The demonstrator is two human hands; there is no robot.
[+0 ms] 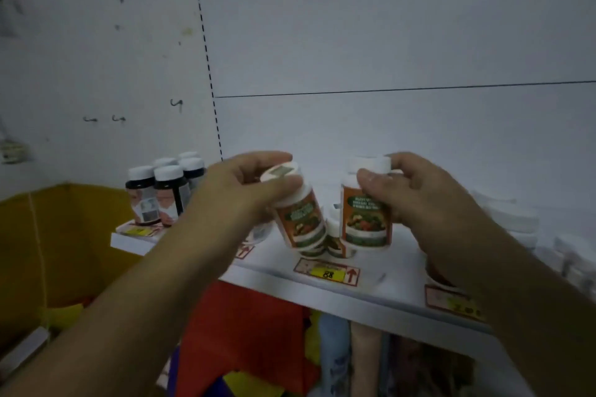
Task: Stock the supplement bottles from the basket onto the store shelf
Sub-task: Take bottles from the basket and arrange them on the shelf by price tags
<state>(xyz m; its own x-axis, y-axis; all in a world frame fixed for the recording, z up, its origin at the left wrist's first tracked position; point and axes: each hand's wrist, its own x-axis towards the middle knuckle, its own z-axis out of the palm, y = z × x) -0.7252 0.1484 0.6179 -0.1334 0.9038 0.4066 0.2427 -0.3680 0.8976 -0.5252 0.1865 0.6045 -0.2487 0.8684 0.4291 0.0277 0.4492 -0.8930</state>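
On my head feed, my left hand point(254, 184) is wrapped round a tilted bottle point(298, 216) near its white cap, holding it over the white shelf point(380, 271) just above the smaller bottles point(333, 240) standing there. My right hand point(409, 190) grips an upright bottle point(366, 219) just beside it, fingers closed on cap and shoulder. Dark bottles point(161, 193) stand at the shelf's left end, and a yellow price tag point(327, 271) sits on the front edge below.

A yellow price tag point(326, 273) on the shelf edge point(380, 301) reads "88"; bottle labels are too blurred.
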